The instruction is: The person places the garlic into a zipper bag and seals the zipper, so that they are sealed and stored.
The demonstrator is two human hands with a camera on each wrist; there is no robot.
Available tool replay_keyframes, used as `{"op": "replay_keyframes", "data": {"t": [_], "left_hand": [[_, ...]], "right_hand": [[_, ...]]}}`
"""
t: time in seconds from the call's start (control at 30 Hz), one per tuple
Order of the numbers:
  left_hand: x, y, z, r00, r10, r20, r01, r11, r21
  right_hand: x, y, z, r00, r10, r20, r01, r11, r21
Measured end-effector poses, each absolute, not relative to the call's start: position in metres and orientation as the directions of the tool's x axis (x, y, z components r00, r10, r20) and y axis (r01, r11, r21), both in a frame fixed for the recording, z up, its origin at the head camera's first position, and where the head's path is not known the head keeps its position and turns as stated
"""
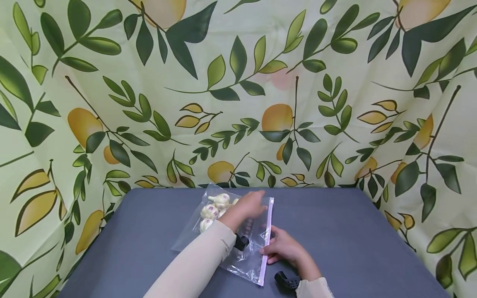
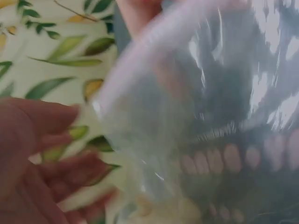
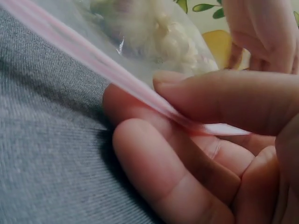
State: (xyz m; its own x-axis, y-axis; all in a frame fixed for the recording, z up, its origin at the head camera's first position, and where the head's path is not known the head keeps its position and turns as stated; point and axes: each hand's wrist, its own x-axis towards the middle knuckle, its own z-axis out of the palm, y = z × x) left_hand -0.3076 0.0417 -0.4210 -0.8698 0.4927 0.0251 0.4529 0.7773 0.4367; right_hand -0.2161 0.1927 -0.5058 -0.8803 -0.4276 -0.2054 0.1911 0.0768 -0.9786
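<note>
A clear zip bag (image 1: 242,263) with a pink closure strip (image 1: 268,236) lies on the table, its strip facing right. Several white garlic bulbs (image 1: 210,211) sit in its left part, partly hidden by the left arm. My right hand (image 1: 285,248) pinches the strip between thumb and fingers near its middle, and the right wrist view shows the thumb (image 3: 205,93) on top of the pink edge. Over the bag's far side reaches my left hand (image 1: 250,204). In the left wrist view its loosely bent fingers (image 2: 74,172) hold nothing, beside the strip's far corner.
A grey cloth-covered table (image 1: 335,231) spreads under the bag. Behind it and at both sides hangs a curtain (image 1: 238,116) printed with leaves and yellow fruit. Black straps (image 1: 287,281) circle both wrists.
</note>
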Motion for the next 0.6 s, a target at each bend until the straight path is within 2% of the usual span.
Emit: {"op": "replay_keyframes", "data": {"t": [0.1, 0.23, 0.47, 0.6], "left_hand": [[-0.324, 0.049, -0.426, -0.835, 0.547, 0.068, 0.523, 0.747, 0.410], [-0.336, 0.046, -0.442, -0.825, 0.565, 0.027, 0.519, 0.736, 0.435], [-0.347, 0.046, -0.448, -0.840, 0.542, 0.029, 0.436, 0.642, 0.631], [-0.348, 0.040, -0.445, -0.872, 0.490, 0.002, 0.356, 0.630, 0.690]], "right_hand": [[-0.217, 0.193, -0.507, -0.881, -0.433, -0.191, 0.189, 0.047, -0.981], [-0.213, 0.189, -0.513, -0.867, -0.459, -0.193, 0.211, 0.011, -0.977], [-0.216, 0.195, -0.506, -0.866, -0.463, -0.188, 0.212, 0.000, -0.977], [-0.217, 0.197, -0.502, -0.871, -0.455, -0.184, 0.198, 0.016, -0.980]]}}
